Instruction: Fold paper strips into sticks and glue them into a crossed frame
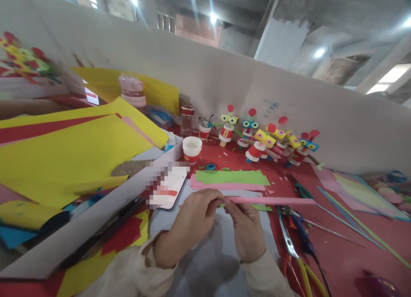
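Note:
A long narrow pink paper strip (282, 200) stretches out to the right from between my two hands. My left hand (201, 211) pinches at its left end, fingertips pressed together. Close beside it, my right hand (245, 222) grips the strip between thumb and fingers. The exact hold at the fingertips is partly hidden. Under my hands lies a grey sheet (205, 250). Just beyond them rest stacked strips of green paper (231, 177) and pink paper (195, 183).
Paper-cup figures (226, 134) stand along the wall. Stacked white cups (192, 146) and a phone (170, 190) sit ahead. Scissors (290, 241) and a glue gun (303, 232) with a cord lie at right. A white box edge (96, 215) and yellow sheets (64, 160) occupy the left.

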A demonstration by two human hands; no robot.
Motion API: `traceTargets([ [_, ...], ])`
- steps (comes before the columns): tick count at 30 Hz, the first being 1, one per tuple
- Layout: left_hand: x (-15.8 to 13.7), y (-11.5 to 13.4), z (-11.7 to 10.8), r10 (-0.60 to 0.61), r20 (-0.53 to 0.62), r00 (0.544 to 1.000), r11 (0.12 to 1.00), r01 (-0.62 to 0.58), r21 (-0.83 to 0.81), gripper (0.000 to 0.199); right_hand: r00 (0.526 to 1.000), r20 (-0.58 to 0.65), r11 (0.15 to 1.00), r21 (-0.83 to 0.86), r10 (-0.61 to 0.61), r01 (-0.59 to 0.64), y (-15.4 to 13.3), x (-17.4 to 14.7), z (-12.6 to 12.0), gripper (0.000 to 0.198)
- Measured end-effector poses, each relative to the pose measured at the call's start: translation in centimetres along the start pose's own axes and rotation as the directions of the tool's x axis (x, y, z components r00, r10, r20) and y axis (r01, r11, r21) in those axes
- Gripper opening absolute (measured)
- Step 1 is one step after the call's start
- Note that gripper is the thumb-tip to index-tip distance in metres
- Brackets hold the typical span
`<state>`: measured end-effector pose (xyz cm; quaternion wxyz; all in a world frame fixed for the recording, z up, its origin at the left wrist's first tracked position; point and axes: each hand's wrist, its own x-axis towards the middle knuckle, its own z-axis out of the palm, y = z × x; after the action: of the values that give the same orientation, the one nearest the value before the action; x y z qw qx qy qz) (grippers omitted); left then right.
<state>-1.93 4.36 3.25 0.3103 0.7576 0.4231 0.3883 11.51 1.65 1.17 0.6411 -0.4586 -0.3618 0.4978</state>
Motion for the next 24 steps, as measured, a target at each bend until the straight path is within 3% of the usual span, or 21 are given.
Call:
traceTargets([
  [9, 0.5, 0.2, -1.0, 0.007, 0.051, 0.999, 0.996, -0.011, 0.085, 0.026, 0.996, -0.085, 0.997, 0.078, 0.014, -0.007, -0.1, 0.0, -0.6, 0.007],
  [17, 0.8, 0.0, -1.4, 0.018, 0.003, 1.0, 0.991, -0.018, 0.132, 0.023, 0.986, -0.168, 0.974, 0.224, -0.004, 0.042, -1.3, 0.4, -1.3, 0.011],
  [24, 0.9, -0.4, -1.6, 0.014, 0.026, 1.0, 0.994, -0.016, 0.107, 0.021, 0.987, -0.161, 0.977, 0.212, -0.004, 0.039, -1.4, 0.4, -1.3, 0.012],
])
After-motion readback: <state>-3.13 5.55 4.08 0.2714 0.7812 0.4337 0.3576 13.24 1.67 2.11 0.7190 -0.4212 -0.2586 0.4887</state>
